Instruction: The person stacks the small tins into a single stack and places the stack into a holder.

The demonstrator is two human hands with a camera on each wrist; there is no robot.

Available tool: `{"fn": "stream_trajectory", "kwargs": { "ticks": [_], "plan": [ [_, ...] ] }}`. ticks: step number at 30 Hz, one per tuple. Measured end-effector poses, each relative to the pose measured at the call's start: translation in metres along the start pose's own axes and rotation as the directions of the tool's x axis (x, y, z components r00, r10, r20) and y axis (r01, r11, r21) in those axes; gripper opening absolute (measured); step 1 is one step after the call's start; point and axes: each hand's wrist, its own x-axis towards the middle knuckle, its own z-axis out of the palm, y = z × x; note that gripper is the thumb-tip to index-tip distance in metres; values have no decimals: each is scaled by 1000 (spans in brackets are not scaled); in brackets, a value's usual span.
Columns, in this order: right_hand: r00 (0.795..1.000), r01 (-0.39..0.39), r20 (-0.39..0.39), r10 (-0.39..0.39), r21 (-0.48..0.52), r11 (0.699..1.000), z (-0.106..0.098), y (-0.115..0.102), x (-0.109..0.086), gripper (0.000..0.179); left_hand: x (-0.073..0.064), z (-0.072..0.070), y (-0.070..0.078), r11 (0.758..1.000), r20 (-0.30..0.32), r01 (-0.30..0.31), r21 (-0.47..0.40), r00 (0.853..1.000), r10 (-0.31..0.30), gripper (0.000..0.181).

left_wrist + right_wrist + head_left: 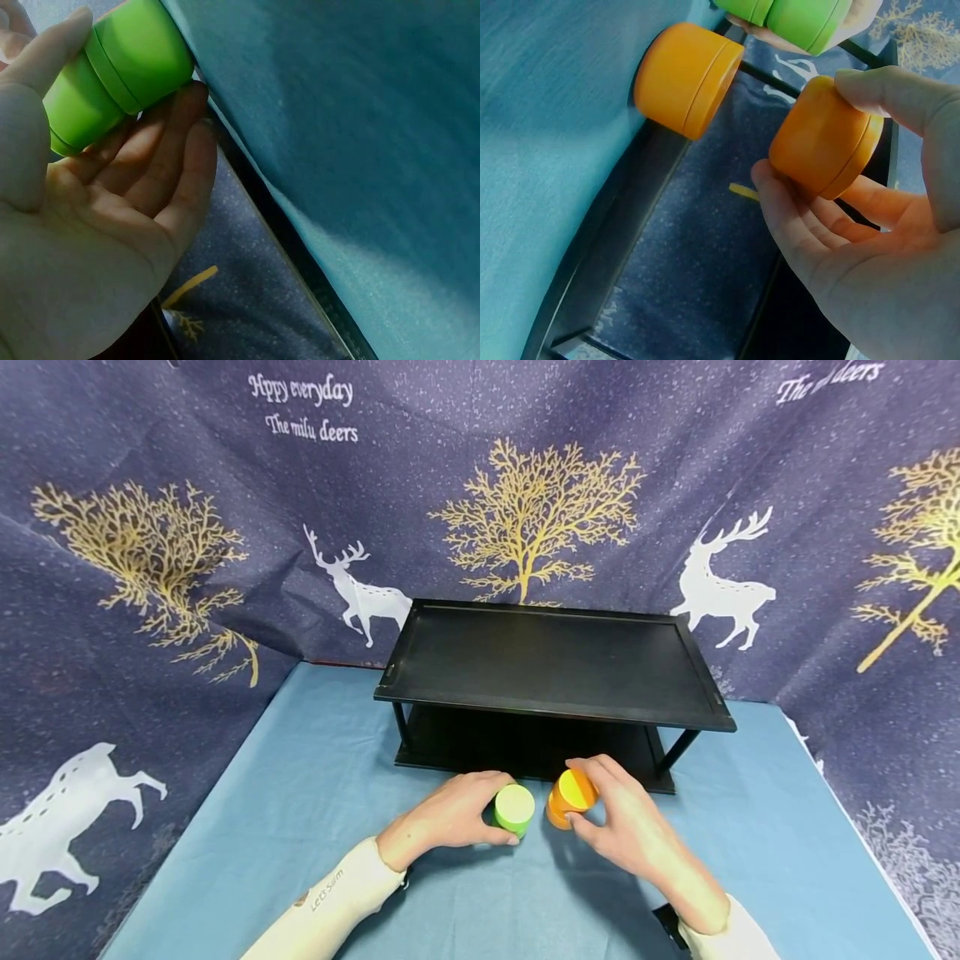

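My left hand (pixel 468 810) curves its thumb and fingers round a green round jar (pixel 514 803). In the left wrist view that jar meets a second green jar (pixel 146 52) end to end, the second one against the cloth. My right hand (pixel 618 814) pinches an orange round jar (pixel 825 139) between thumb and fingertips. Another orange jar (pixel 686 79) stands on the cloth, and a gap shows between the two orange jars in the right wrist view. The green and orange jars are side by side, a short way apart, in the head view.
A black two-tier rack (pixel 555 664) stands just behind both hands, with its lower shelf (pixel 495 739) under the top board. Blue cloth (pixel 300 777) covers the table. A dark printed curtain (pixel 420 460) hangs behind and at both sides.
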Motion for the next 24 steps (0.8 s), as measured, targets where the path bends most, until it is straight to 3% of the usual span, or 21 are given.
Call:
{"fn": "stream_trajectory", "kwargs": {
  "ticks": [15,24],
  "plan": [
    [999,38,12,-39,31,999,5,-6,6,64,0,0,0,1000,-6,-8,-13,1000,8,57],
    [999,18,29,-19,39,999,8,-10,8,66,-1,0,1,1000,3,1,-23,1000,-1,56]
  ]
}}
